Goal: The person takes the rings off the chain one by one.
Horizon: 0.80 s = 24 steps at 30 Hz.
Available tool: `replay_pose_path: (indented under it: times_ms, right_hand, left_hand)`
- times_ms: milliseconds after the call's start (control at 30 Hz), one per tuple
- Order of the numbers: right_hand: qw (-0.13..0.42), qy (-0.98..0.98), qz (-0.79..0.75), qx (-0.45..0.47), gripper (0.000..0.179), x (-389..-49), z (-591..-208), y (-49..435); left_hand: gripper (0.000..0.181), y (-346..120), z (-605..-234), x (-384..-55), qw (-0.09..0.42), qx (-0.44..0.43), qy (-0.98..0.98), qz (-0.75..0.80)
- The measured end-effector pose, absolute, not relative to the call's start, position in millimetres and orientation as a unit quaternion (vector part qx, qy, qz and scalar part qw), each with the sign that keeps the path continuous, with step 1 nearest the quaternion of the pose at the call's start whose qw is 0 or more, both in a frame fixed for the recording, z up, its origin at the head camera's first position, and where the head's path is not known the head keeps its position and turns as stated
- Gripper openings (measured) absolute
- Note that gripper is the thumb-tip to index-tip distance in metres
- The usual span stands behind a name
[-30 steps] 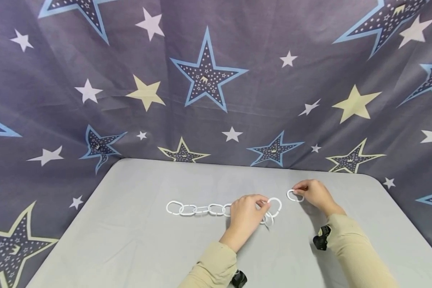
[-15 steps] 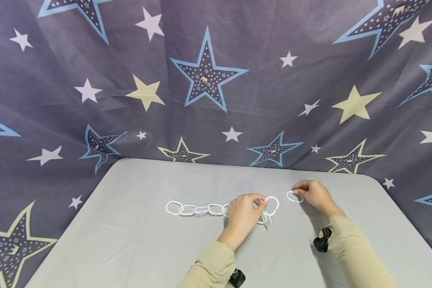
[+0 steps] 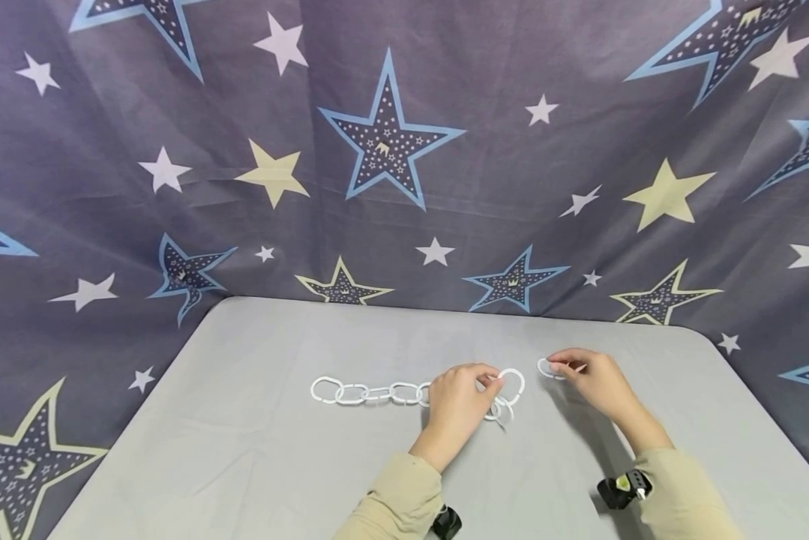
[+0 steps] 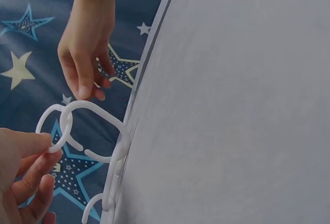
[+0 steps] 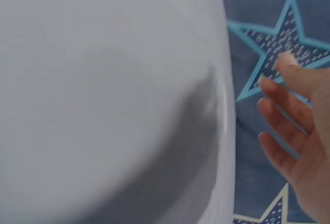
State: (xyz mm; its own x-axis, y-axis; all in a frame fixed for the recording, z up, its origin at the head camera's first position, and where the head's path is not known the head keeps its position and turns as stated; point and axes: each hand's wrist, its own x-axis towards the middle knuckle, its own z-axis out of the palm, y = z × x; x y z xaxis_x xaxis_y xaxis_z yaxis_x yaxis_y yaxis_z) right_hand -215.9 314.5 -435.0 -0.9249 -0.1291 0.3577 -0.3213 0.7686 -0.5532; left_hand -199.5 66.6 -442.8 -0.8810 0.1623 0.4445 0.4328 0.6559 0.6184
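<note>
White C-shaped chain links join into a chain [image 3: 353, 394] that lies across the grey table. My left hand [image 3: 456, 409] pinches a white chain link [image 3: 522, 384] at the chain's right end between thumb and fingers. Close up in the left wrist view, that link [image 4: 98, 110] stands raised, with a small gap in its loop. A separate white link [image 3: 542, 367] rests on the table farther right, partly hidden by my right hand [image 3: 596, 379]. In the right wrist view, the right hand's thumb and fingers [image 5: 281, 95] are apart, with nothing seen between them.
The grey table [image 3: 242, 465] has rounded far corners. A dark star-patterned curtain [image 3: 485, 187] hangs right behind and beside it. Black wrist cameras [image 3: 623, 489] sit at both sleeves.
My right arm has shifted slightly toward me and right, its fingers spreading off the separate link, which stays about where it was. The left hand barely moves.
</note>
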Motion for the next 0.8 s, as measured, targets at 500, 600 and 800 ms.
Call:
replay_pose_path:
  times_ms: [500, 600, 800]
  right_hand:
    - [0.137, -0.899, 0.41, 0.075, 0.016, -160.0, -435.3, 271.1]
    - [0.137, -0.894, 0.421, 0.072, 0.016, -155.9, -438.2, 259.2]
    - [0.116, -0.87, 0.479, 0.014, 0.019, -150.2, -437.4, 236.9]
  left_hand:
    - [0.014, 66.5, -443.2, -200.9, 0.167, -0.159, -0.897, -0.377]
    - [0.014, 64.5, -443.0, -201.6, 0.164, -0.152, -0.9, -0.374]
    - [0.015, 62.6, -443.2, -203.7, 0.162, -0.147, -0.901, -0.375]
